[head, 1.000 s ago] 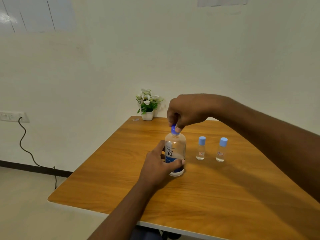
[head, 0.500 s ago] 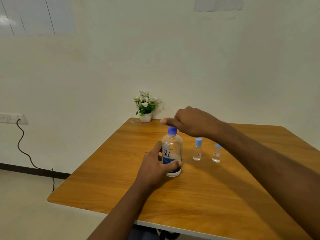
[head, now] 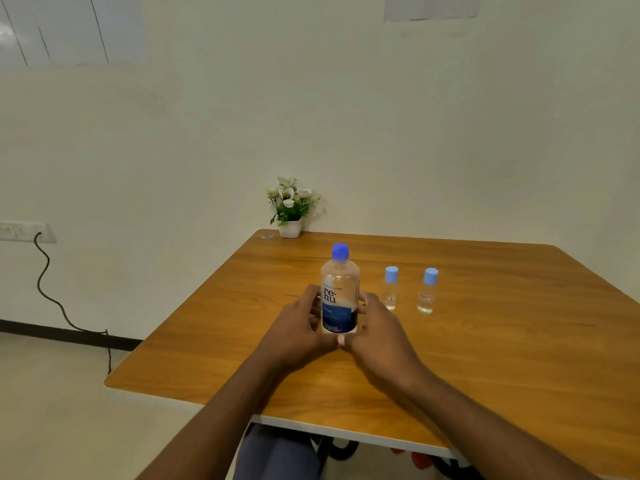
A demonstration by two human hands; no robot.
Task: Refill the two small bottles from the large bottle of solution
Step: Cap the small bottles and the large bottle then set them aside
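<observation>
The large bottle of solution (head: 339, 292) stands upright on the wooden table (head: 502, 341), clear with a blue label and a blue cap on it. My left hand (head: 298, 330) wraps its lower left side and my right hand (head: 377, 327) wraps its lower right side, thumbs meeting in front of the base. Two small clear bottles stand to its right, each with a light blue cap on: the nearer small bottle (head: 391, 288) and the farther-right small bottle (head: 427, 291). Neither hand touches them.
A small white pot of flowers (head: 290, 211) sits at the table's far left corner against the wall. A tiny clear object (head: 266, 236) lies beside it. A wall socket with a black cable (head: 45, 271) is at the left. My knees show under the table's near edge.
My right hand left the large bottle's cap, swung out over the table and came down to grip the bottle's lower right side. My left hand stayed on the bottle.
</observation>
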